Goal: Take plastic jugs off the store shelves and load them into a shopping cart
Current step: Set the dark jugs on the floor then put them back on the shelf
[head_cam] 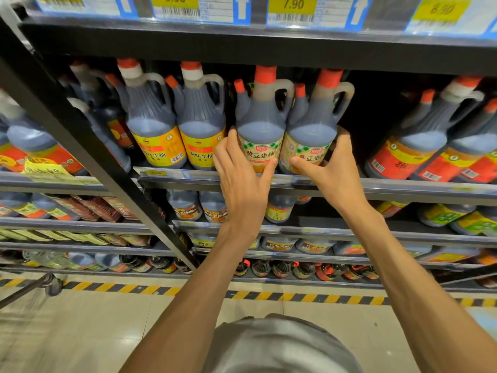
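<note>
Plainly, the risk is in lifting two full jugs at once. Each hand grips low on a smooth label, not the handle, so a heavy jug could slip through the fingers or tip forward off the shelf (376,185) edge — and the tall necks may catch the shelf above as they come out. The yellow-label jug (201,130) stands just beside the left one and could be knocked.

From the head view, both arms reach up and forward. The left hand (242,168) wraps the left jug (259,125), fingers round its left side, thumb across the label. The right hand (333,162) holds the right jug (312,127) likewise, thumb on the label, fingers behind its right side. Both jugs stand upright on the shelf, touching. No cart is clearly in view.
</note>
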A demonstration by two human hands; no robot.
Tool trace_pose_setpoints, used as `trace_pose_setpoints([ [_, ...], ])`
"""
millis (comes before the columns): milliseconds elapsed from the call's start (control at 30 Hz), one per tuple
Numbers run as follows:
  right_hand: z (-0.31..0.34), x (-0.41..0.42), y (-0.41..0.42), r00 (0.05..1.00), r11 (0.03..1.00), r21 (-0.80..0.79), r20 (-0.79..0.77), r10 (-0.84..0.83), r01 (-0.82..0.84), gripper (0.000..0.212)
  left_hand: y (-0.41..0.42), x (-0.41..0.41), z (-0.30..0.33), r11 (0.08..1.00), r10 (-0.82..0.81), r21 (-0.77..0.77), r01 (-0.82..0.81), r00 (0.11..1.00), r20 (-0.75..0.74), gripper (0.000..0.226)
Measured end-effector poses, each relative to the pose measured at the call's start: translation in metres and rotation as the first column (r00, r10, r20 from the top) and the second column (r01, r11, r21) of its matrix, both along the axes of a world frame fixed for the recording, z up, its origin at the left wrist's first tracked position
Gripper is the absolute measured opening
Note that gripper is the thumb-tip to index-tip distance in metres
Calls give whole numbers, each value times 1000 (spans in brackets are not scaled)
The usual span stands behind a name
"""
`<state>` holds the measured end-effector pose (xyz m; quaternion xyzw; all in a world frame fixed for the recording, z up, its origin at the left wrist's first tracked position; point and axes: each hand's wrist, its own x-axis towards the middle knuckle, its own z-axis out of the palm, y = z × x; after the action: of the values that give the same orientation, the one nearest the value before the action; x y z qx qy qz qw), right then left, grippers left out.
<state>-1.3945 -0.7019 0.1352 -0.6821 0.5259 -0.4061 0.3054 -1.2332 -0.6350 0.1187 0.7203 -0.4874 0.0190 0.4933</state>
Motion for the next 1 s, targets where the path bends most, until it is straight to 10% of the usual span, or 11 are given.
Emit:
trace_pose_setpoints([
  [1000,0,15,7,999,999,-34,19,-40,40,90,6,4,-4,1000,16,-8,-16,1000,27,66],
])
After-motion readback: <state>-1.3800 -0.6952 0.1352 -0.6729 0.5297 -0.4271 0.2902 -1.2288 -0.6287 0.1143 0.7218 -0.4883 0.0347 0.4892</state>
